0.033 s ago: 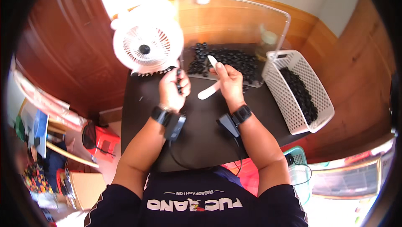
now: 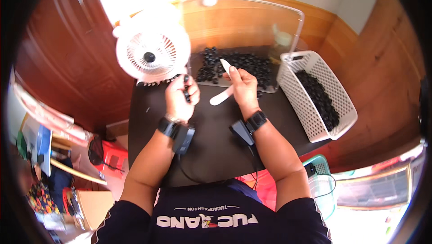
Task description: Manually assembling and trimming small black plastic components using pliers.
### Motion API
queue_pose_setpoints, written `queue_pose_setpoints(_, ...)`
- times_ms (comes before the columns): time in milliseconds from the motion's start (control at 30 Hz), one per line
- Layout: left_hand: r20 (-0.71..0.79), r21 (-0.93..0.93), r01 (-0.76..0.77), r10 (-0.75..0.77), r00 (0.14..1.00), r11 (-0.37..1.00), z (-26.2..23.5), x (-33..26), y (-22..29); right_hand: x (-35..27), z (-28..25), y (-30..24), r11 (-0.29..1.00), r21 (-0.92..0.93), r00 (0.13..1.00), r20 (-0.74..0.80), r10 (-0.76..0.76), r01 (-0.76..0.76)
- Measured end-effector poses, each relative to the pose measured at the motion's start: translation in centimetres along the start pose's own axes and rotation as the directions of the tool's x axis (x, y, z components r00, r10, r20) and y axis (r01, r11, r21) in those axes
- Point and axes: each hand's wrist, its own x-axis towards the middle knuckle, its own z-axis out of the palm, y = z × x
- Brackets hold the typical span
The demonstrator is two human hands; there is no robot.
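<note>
My left hand (image 2: 181, 97) is closed on a few small, shiny black pieces (image 2: 186, 92), which show between the thumb and fingers just in front of the fan. They look rounded; their exact kind is too small to tell. In my right hand (image 2: 244, 90) is a small knife with a white blade (image 2: 224, 66) pointing up and away and a pale handle (image 2: 221, 96) sticking out below the palm. Behind both hands, a heap of similar black pieces (image 2: 247, 65) lies inside a clear-walled tray or box. The two hands are apart from each other.
A white fan (image 2: 150, 57) stands at the table's far left, with a row of black pieces at its base. To the right sits a white perforated basket (image 2: 294, 102) holding more black pieces. A jar (image 2: 281, 46) shows behind the clear panel (image 2: 243, 19). Cables hang from both wrist devices.
The whole view has shifted slightly, so table items appear a little further left. Both hands keep their holds and nearly the same pose.
</note>
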Motion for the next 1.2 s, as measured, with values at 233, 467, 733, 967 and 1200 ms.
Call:
queue_pose_setpoints(233,0.372,0.181,-0.041,-0.029,0.928,0.983,13.1,4.9,-1.0,2.7,-3.4,1.2,1.0,-0.018,0.978,-0.207,0.002,-0.006)
queue_pose_setpoints(467,0.723,0.547,-0.648,0.093,0.685,0.53,25.2,10.3,-11.2,2.3,-0.8,4.2,0.873,-0.322,0.81,-0.353,-0.469,0.365)
queue_pose_setpoints(733,0.369,0.652,-0.199,-0.077,0.926,0.731,19.2,7.5,-7.0,4.3,-4.7,3.0,0.983,-0.034,0.927,-0.33,-0.181,0.18)
queue_pose_setpoints(967,0.08,0.839,0.004,-0.131,0.988,0.545,7.5,7.2,-1.4,4.2,-7.5,-3.3,0.936,0.23,0.903,-0.401,-0.157,0.265)
queue_pose_setpoints(1200,0.332,0.942,-0.335,-0.178,0.926,0.014,4.3,5.5,-6.8,2.7,-5.8,-5.4,0.935,0.289,0.963,-0.232,-0.14,0.205)
